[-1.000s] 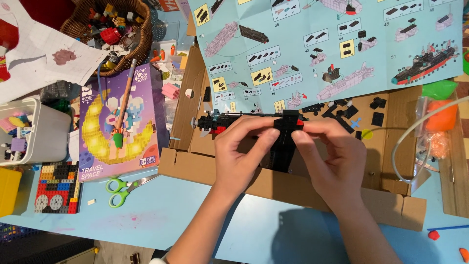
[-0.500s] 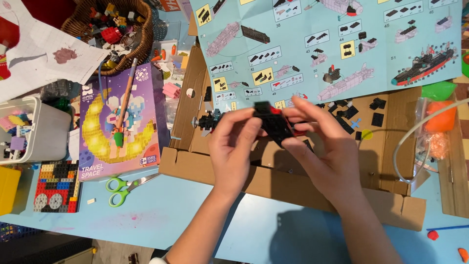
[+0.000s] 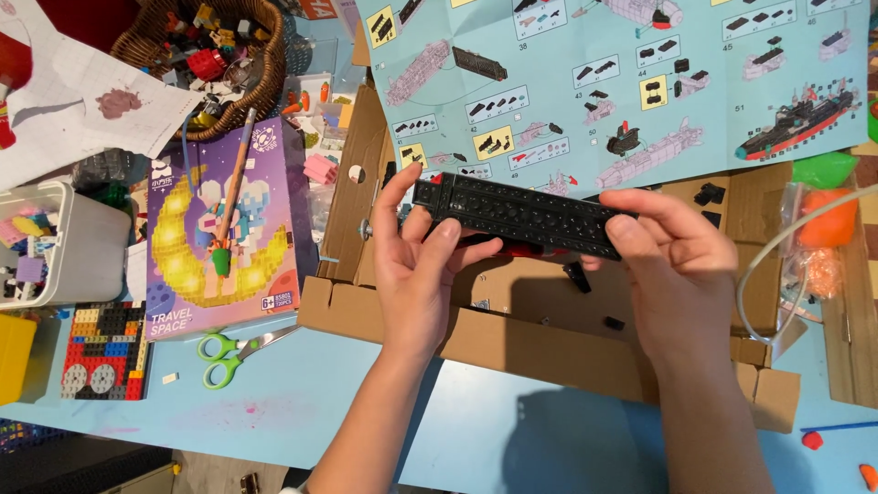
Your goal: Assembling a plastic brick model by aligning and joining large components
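Left hand closed round the left end of a long black brick model, thumb up its near face, fingers curled behind. Right hand clamped on the right end, fingertips over the top edge. Model held level between the two, studded side toward the person, a strip of red showing along its underside. It hangs just above an opened cardboard box, clear of the box floor

Inside the box, below the model: a few small loose black pieces

Behind the box, propped flat: a pale blue instruction sheet with step pictures of a ship build

Left of the box, on the blue desk: a purple box with a yellow crescent moon on it, a paintbrush lying across it. Green-handled scissors just below that box. Further left, a white tub of mixed bricks and a flat brick plate in red, black and yellow

Top left: a wicker basket full of assorted bricks

Right edge: a clear looped tube and orange and green bits in plastic
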